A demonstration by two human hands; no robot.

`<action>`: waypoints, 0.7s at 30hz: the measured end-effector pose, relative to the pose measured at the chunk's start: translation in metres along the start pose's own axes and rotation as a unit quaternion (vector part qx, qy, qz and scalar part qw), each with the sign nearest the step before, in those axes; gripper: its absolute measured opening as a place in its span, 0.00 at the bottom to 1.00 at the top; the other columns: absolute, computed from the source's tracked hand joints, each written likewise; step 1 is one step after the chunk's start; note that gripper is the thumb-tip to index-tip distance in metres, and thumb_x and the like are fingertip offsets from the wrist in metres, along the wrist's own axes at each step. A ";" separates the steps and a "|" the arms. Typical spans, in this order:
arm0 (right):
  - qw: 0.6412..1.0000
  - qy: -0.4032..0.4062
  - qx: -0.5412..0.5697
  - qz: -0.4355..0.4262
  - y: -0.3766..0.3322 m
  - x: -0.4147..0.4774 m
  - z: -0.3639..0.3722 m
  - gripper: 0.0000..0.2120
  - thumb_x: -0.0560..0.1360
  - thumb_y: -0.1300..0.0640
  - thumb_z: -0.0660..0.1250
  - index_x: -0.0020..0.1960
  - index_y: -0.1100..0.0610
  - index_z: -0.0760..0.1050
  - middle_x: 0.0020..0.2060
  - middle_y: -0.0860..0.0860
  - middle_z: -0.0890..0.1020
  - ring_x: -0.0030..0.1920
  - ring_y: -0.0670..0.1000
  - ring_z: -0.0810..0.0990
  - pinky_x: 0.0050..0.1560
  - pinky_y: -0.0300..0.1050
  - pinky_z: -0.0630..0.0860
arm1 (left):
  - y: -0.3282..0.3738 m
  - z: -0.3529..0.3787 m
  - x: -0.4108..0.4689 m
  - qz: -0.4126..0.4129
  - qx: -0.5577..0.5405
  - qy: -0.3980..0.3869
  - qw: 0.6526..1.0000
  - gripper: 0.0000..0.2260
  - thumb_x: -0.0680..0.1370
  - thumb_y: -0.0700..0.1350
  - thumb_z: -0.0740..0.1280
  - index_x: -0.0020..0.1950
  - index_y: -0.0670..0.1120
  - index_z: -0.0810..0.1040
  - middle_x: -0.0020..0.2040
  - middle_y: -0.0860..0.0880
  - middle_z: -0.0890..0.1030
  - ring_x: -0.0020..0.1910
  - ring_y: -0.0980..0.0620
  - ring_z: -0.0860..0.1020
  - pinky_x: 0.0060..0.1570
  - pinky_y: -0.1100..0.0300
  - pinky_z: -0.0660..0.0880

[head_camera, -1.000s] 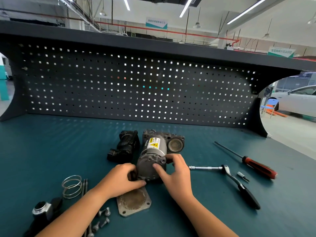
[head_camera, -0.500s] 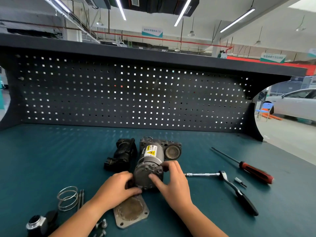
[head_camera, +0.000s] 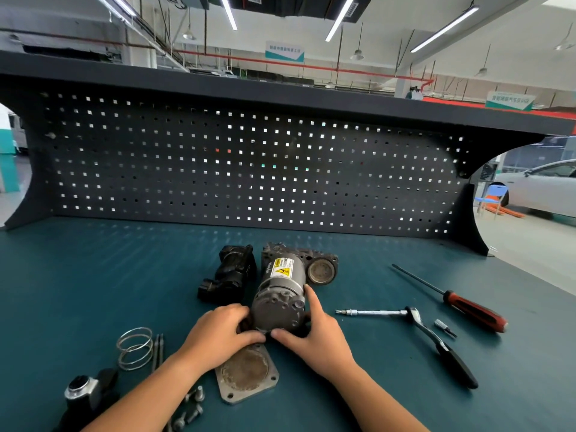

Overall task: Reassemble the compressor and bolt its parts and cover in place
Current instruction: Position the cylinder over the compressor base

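both my hands are on the near end of the compressor (head_camera: 279, 294), which lies on its side on the bench (head_camera: 93, 291) right in front of me. my left hand (head_camera: 218, 335) has its fingers curled against the left flank of the round end face. my right hand (head_camera: 314, 335) wraps the right flank, forefinger up along the side and thumb tucked under the lower rim. so i have it clasped from both sides, neither hand spread wide. whether my left fingertips also pinch some small part i cannot tell, as the hand hides them.

what the next move turns on is the line of the thing. its long axis runs almost straight away from me toward the pegboard (head_camera: 249, 166), end face turned to me, and the block with its round opening (head_camera: 321, 271) sits at the far end, off to the right. the cover plate (head_camera: 246, 377) lies flat just on my side of that face, its far edge under my thumbs. the bolts (head_camera: 193, 403) lie nearer me and to the left, closer to my left hand. the ratchet (head_camera: 414, 325) is out to the right, closer to my right hand, so i judge each hand has its own reach.
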State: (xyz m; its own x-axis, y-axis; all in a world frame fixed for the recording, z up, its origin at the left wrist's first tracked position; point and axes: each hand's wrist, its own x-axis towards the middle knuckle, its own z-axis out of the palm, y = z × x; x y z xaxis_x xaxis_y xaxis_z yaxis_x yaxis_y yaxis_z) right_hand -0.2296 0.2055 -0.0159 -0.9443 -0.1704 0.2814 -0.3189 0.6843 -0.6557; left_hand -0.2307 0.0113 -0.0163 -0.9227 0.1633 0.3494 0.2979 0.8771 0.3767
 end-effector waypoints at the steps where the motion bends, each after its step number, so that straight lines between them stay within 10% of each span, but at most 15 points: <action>1: 1.000 -0.004 0.027 0.000 0.001 0.000 -0.001 0.48 0.67 0.40 0.73 0.76 0.47 0.47 0.60 0.47 0.77 0.60 0.48 0.75 0.58 0.44 0.73 | 0.001 0.000 0.000 -0.001 0.003 0.003 1.000 0.17 0.71 0.61 0.68 0.48 0.49 0.78 0.43 0.56 0.76 0.42 0.58 0.75 0.39 0.63 0.68; 10: 0.999 0.002 0.046 -0.002 0.001 0.000 -0.004 0.46 0.67 0.44 0.74 0.76 0.46 0.50 0.58 0.48 0.79 0.58 0.48 0.76 0.56 0.40 0.72 | 0.004 -0.007 -0.001 -0.010 -0.015 0.001 1.000 0.16 0.69 0.61 0.71 0.46 0.50 0.80 0.41 0.56 0.79 0.40 0.57 0.76 0.33 0.66 0.66; 16: 0.997 0.003 0.071 0.004 0.003 0.002 -0.006 0.47 0.65 0.45 0.76 0.75 0.46 0.53 0.48 0.46 0.80 0.53 0.47 0.79 0.55 0.41 0.74 | 0.002 -0.005 0.002 -0.027 -0.101 -0.027 0.994 0.17 0.68 0.56 0.74 0.54 0.54 0.78 0.49 0.57 0.80 0.49 0.57 0.78 0.47 0.60 0.74; 21: 0.996 0.011 0.085 0.007 0.004 0.001 -0.004 0.46 0.65 0.45 0.77 0.75 0.44 0.54 0.47 0.43 0.81 0.53 0.44 0.80 0.52 0.37 0.74 | -0.001 -0.004 0.010 -0.038 -0.209 -0.033 0.977 0.17 0.72 0.52 0.72 0.58 0.49 0.77 0.51 0.56 0.80 0.47 0.64 0.76 0.42 0.75 0.70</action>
State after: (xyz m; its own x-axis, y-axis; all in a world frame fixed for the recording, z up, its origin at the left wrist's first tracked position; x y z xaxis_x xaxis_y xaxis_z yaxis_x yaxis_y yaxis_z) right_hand -0.2313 0.2114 -0.0158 -0.9475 -0.1453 0.2847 -0.3162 0.5562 -0.7685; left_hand -0.2389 0.0104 -0.0095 -0.9557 0.1457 0.2557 0.2889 0.6298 0.7211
